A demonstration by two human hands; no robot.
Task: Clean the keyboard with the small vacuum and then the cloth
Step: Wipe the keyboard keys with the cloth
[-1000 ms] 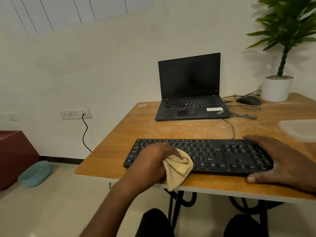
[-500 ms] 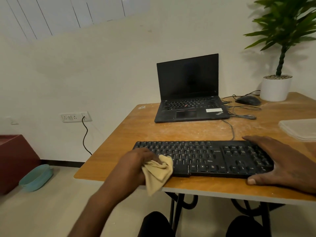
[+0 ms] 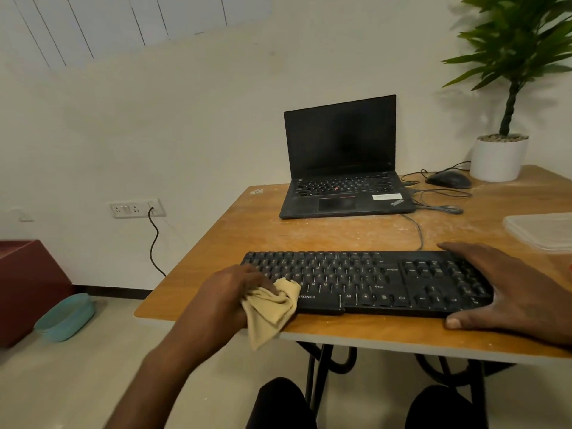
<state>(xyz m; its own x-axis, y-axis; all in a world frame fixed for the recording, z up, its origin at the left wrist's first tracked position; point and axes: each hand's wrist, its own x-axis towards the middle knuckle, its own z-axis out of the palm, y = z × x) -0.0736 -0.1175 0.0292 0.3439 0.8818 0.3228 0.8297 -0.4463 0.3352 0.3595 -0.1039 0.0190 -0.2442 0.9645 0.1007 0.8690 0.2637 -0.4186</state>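
Observation:
A black keyboard [image 3: 356, 283] lies along the near edge of the wooden table [image 3: 325, 233]. My left hand [image 3: 226, 295] grips a bunched beige cloth [image 3: 272, 308] at the keyboard's front left corner; part of the cloth hangs over the table edge. My right hand [image 3: 513, 292] lies flat over the keyboard's right end, fingers straight, thumb on the table in front of it. The hand covers the right edge of the number pad. No vacuum shows in the frame.
An open black laptop [image 3: 343, 168] stands behind the keyboard, with a mouse [image 3: 448, 180] and cables to its right. A potted plant [image 3: 501, 156] sits at the back right corner. A clear plastic lid [image 3: 541, 230] lies at the right. A teal tub [image 3: 65, 317] rests on the floor.
My left hand has carried the cloth leftward along the keyboard, from the middle keys to the left end. My right hand has stayed on the right end.

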